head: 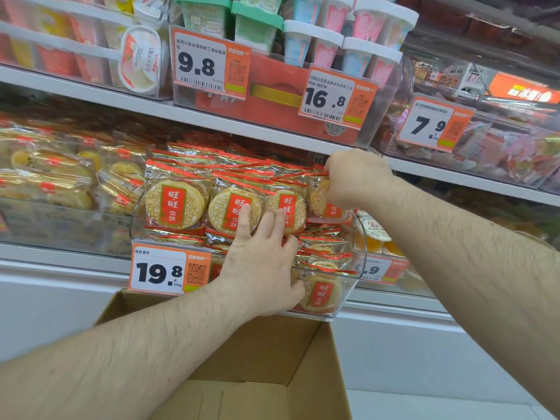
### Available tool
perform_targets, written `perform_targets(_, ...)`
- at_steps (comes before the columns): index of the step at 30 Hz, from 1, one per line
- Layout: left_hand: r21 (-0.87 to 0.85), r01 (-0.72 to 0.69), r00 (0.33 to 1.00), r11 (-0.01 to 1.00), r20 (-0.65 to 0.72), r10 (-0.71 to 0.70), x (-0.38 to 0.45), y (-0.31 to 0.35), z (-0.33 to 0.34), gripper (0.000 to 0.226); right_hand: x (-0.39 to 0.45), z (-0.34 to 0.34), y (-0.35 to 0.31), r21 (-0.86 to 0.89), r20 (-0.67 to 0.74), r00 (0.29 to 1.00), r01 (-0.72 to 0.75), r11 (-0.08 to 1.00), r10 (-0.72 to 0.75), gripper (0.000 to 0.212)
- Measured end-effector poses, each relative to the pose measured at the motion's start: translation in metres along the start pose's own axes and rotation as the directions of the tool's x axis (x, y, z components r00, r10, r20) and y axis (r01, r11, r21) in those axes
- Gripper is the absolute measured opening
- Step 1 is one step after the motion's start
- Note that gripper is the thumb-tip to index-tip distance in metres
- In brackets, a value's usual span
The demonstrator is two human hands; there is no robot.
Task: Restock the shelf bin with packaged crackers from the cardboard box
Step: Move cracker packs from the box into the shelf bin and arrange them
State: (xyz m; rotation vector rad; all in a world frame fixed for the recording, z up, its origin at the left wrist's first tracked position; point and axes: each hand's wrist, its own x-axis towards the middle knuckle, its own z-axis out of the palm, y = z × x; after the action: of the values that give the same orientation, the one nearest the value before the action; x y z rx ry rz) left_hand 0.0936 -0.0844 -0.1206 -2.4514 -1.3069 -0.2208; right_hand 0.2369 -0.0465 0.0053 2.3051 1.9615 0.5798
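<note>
The left hand (260, 262) presses flat, fingers straight, on the upright cracker packs (233, 210) in the shelf bin (359, 250); up-right of it, the right hand (353, 177) pinches the end pack, cardboard box (315, 359) below both.

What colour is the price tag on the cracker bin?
Orange with a white panel, on the price tag, seen in the head view.

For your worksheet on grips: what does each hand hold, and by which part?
The right hand pinches the rightmost cracker packet by its top seam. The left hand holds nothing; its straight fingers press the front packets.
</note>
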Motion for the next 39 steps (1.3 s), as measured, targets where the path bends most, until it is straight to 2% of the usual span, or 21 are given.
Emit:
perform_targets(5,-0.004,-0.007,1.000,1.000,-0.013,0.007,-0.001,-0.001,0.002,0.076,0.004,-0.001,0.010,0.128,0.077,0.997,-0.002,0.992,-0.008,0.022)
perform_targets(13,-0.012,-0.002,0.999,1.000,-0.047,0.001,-0.001,0.000,0.006,0.075,0.012,-0.004,0.007,0.284,0.118,0.993,-0.037,0.958,0.004,0.042)
perform_targets(20,-0.034,0.013,0.999,0.999,-0.052,-0.015,0.000,0.001,0.010,0.076,0.016,-0.007,0.010,0.299,0.136,0.991,-0.041,0.953,0.000,0.028)
perform_targets(26,-0.041,0.020,0.998,0.999,-0.055,-0.022,0.000,0.000,0.011,0.077,0.017,-0.010,0.002,0.263,0.146,0.989,-0.050,0.963,0.012,0.031)
perform_targets(30,-0.053,0.012,0.999,0.999,-0.048,-0.015,0.000,-0.001,0.010,0.076,0.008,-0.006,0.010,0.345,0.202,0.979,-0.086,0.934,0.016,0.034)
perform_targets(33,-0.063,0.009,0.999,0.998,-0.046,-0.012,0.000,-0.002,0.011,0.076,0.004,0.008,0.020,0.468,0.232,0.971,-0.167,0.868,0.062,0.045)
perform_targets(35,-0.064,0.007,0.999,0.998,-0.039,-0.009,0.000,-0.002,0.011,0.077,0.002,0.021,0.023,0.396,0.152,0.987,-0.102,0.913,0.044,0.049)
perform_targets(37,-0.061,0.002,0.999,0.998,-0.038,-0.005,0.000,-0.002,0.012,0.077,0.001,0.035,0.021,0.244,-0.022,0.999,0.030,0.969,-0.026,0.049)
perform_targets(39,-0.061,-0.002,0.999,0.998,-0.041,-0.001,0.000,-0.002,0.012,0.076,0.000,0.048,0.018,0.103,-0.140,0.984,0.125,0.987,-0.111,0.051)
